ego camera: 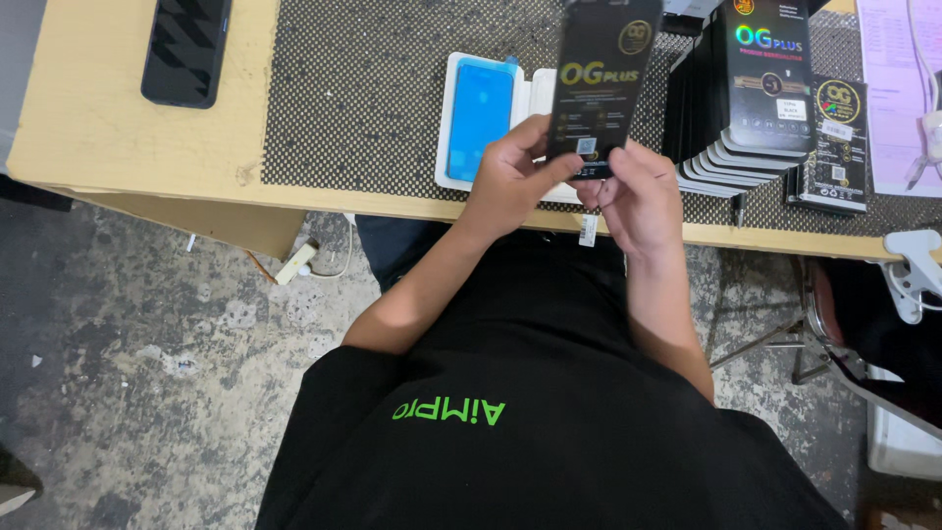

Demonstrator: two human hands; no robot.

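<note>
Both hands hold a flat black box (601,74) upright above the near edge of the tabletop (118,118). The left hand (505,182) has its fingers closed on the box's lower left edge, thumb across the front; the right hand (638,196) pinches its bottom end. Behind lies a white tray with a blue film (481,118); to the right, a stack of black boxes (756,98). A dark phone (186,49) rests far left.

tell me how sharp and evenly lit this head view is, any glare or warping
Head view: mostly sharp; the black box held by the left hand and right hand is cut off at the top edge. Soft even light, faint sheen on the dark phone. The table edge bows slightly, wide-angle distortion.
</note>
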